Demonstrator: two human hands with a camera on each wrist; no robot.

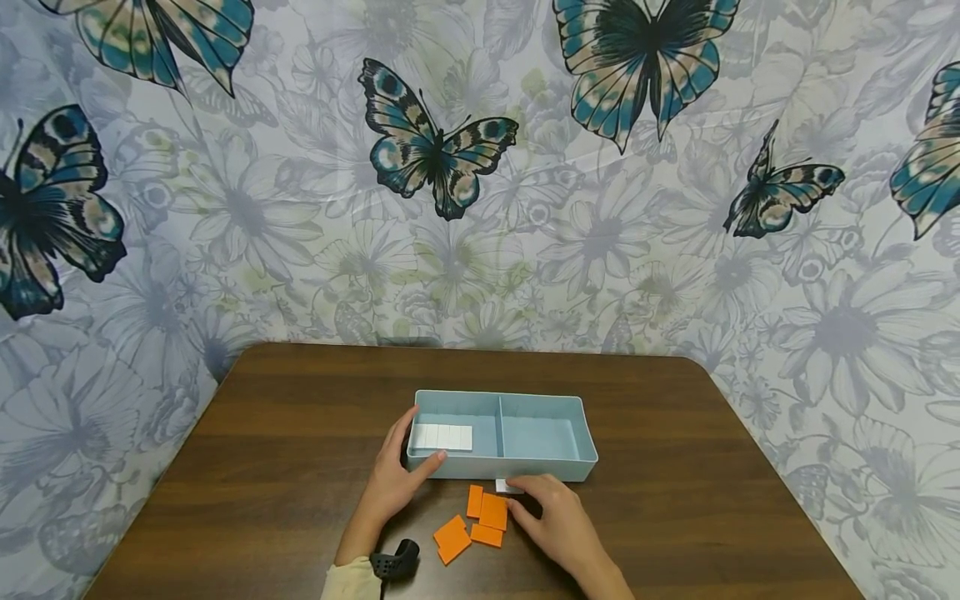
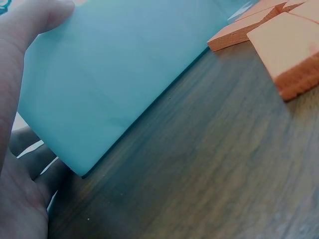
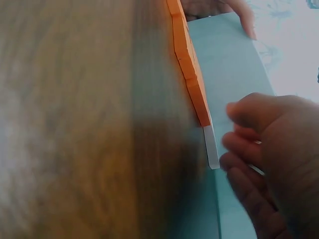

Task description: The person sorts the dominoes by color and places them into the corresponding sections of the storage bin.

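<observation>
The white tile (image 1: 501,487), likely light, stiff and slick, lies well in from the table's (image 1: 675,500) far edge, just before the box (image 1: 517,469) the left hand (image 1: 396,482) holds, best pinched by its sides, though whether the right grip (image 1: 557,518) has it I cannot tell.

White tile (image 1: 501,487) partly hidden, seemingly behind right hand (image 1: 553,515)
</observation>
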